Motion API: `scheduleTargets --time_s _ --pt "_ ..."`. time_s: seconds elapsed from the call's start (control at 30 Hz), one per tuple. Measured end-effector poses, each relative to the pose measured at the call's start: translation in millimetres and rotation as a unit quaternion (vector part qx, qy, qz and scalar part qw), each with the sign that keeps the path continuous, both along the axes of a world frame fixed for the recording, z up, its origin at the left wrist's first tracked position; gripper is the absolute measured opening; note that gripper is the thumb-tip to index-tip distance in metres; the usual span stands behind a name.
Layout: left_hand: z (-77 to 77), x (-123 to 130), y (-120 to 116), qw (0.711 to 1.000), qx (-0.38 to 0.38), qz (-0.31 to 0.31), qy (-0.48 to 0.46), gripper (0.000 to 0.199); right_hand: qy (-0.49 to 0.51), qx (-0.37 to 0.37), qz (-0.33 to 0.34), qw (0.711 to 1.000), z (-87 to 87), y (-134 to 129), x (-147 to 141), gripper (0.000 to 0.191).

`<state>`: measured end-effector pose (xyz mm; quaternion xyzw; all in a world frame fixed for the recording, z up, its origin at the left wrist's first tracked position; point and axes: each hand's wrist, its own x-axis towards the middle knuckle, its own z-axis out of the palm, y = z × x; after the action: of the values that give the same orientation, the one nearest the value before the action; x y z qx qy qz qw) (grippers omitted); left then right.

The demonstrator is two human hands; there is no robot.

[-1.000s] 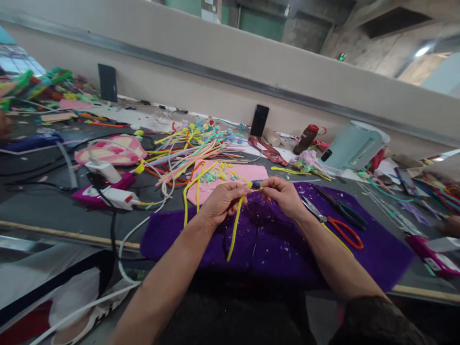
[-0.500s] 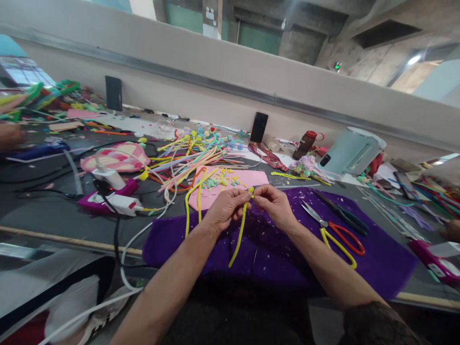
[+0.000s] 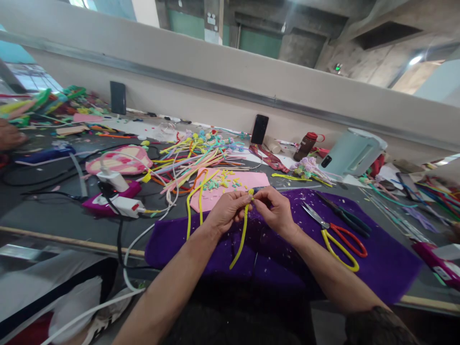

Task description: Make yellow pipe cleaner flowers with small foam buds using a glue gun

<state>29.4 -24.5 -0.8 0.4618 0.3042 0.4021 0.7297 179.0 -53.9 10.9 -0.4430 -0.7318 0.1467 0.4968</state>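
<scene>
A yellow pipe cleaner (image 3: pixel 243 235) hangs from my left hand (image 3: pixel 230 209), its upper end curled into a small knot between the fingertips. My left fingers are pinched on it. Close against that knot, my right hand (image 3: pixel 273 207) is also closed, thumb and forefinger at the yellow piece. Below both hands lies a purple cloth (image 3: pixel 384 258) with small bits scattered on it. Red-and-yellow-handled scissors (image 3: pixel 328 225) rest on the cloth at the right, with dark-handled pliers (image 3: pixel 345 214) beside them. Left of my hands, more yellow pipe cleaners (image 3: pixel 189 215) drape over a pink sheet (image 3: pixel 253 179).
Behind the sheet is a heap of coloured pipe cleaners (image 3: pixel 201 155). A phone (image 3: pixel 259 128), a brown bottle (image 3: pixel 305 146) and a pale kettle (image 3: pixel 354 152) stand at the back. Power strips (image 3: pixel 111 199) with cables lie left. Another person's hand (image 3: pixel 10 136) is at far left.
My hands stay together at the yellow knot; my right fingers have shifted slightly. The view has moved a little, and the other person's hand at the left shows more.
</scene>
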Motion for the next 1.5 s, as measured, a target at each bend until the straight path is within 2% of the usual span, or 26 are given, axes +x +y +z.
scheduleTargets --time_s 0.1,0.2,0.27,0.37,0.47,0.67,0.9,1.03,1.17,1.37,1.5 --pt "1.3 1.5 -0.5 1.000 0.004 0.012 0.011 0.025 -0.013 0.015 -0.004 1.000 0.5 -0.6 -0.3 0.006" --pt "2.6 2.9 -1.0 0.999 0.010 0.028 0.026 0.026 0.011 -0.005 0.004 1.000 0.3 0.1 0.0 0.008" --pt "3.3 3.9 -1.7 0.998 0.020 0.043 0.037 0.027 0.057 -0.061 0.021 0.996 0.5 1.2 0.4 0.011" --pt "4.6 5.5 -3.4 0.994 0.057 0.073 0.054 0.027 0.147 -0.172 0.054 0.972 0.8 3.6 1.3 0.015" --pt "5.6 6.7 -5.2 0.989 0.088 0.094 0.076 0.026 0.186 -0.210 0.066 0.958 0.7 5.9 2.1 0.016" --pt "5.9 6.0 -5.5 0.989 0.093 0.091 0.074 0.025 0.187 -0.226 0.065 0.954 0.6 7.0 2.0 0.015" --pt "8.0 1.3 -2.9 0.999 -0.002 0.047 0.025 0.025 0.198 -0.217 0.061 0.954 -0.6 8.6 3.7 0.013" --pt "4.7 -1.1 -0.6 0.999 -0.011 0.020 0.042 0.027 0.188 -0.212 0.070 0.956 -0.9 9.2 6.6 0.013" --pt "3.1 -2.8 0.2 0.998 -0.014 -0.006 0.053 0.026 0.151 -0.190 0.091 0.966 3.5 8.7 15.3 0.011" --pt "8.5 -3.4 -2.5 0.996 -0.014 -0.046 0.072 0.018 0.050 -0.148 0.094 0.983 16.4 7.0 37.4 0.010" --pt "10.3 -2.6 -3.3 0.996 -0.021 -0.044 0.081 0.019 0.026 -0.154 0.101 0.982 17.4 6.3 41.1 0.010"
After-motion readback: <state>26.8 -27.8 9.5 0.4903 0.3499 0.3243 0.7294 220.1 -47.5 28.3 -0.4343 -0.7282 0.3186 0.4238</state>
